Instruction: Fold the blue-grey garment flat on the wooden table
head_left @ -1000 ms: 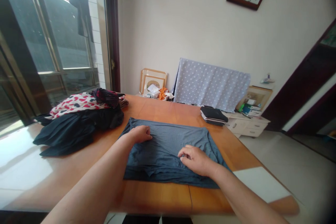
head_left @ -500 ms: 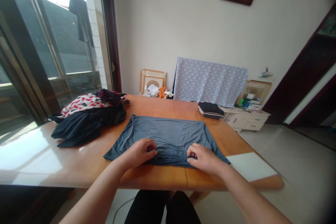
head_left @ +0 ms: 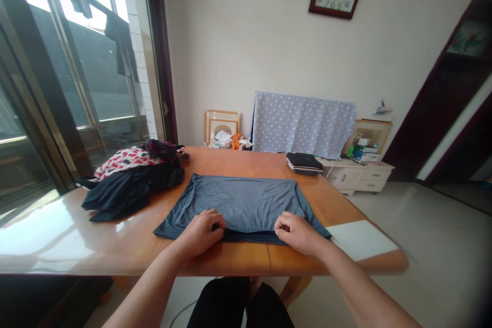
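A blue-grey garment (head_left: 246,202) lies flat on the wooden table (head_left: 115,246). My left hand (head_left: 202,233) pinches its near edge left of centre, fingers curled around the fabric. My right hand (head_left: 298,231) pinches the same near edge further right. Both hands sit close to the table's front edge, and the near hem looks doubled under between them.
A heap of dark and red-patterned clothes (head_left: 130,174) lies at the table's left. A black notebook (head_left: 305,162) rests at the far right, a white sheet (head_left: 361,240) at the near right corner. A window stands left, a dotted cloth-covered object (head_left: 303,123) and drawers behind.
Both hands came back from the middle of the garment to its near edge and closed on it. The view pulled back from the table and tilted up a little.
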`<action>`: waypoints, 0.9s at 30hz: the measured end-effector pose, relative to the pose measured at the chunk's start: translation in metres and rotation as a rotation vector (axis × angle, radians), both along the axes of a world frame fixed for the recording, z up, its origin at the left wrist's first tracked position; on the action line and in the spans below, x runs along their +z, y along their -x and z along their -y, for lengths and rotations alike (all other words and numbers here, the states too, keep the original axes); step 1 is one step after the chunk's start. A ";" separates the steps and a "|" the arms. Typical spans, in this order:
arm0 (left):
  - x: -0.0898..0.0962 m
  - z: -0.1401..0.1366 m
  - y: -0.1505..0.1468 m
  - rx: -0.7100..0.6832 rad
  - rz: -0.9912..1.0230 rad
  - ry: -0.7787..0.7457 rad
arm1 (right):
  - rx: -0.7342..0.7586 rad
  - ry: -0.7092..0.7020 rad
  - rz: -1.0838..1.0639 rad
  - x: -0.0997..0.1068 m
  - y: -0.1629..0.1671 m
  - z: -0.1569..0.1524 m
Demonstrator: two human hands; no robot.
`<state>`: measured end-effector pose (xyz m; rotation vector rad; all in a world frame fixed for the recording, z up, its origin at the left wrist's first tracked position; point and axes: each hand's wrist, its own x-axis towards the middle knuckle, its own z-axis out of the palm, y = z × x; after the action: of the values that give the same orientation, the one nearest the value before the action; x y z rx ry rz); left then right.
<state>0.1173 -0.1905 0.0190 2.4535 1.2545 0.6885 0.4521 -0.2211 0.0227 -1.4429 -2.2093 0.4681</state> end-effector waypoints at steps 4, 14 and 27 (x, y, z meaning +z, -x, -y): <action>0.004 0.004 0.002 -0.028 -0.023 0.020 | 0.047 0.001 0.018 0.000 -0.002 0.002; 0.006 -0.001 0.002 -0.048 -0.061 0.107 | 0.059 0.018 0.010 -0.007 -0.003 -0.005; -0.002 -0.031 -0.011 0.058 -0.080 0.080 | -0.377 0.000 -0.089 -0.013 -0.074 -0.016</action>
<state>0.1284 -0.1600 0.0169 2.4092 1.3609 0.5485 0.5258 -0.2051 0.0095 -1.7518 -1.8101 0.3925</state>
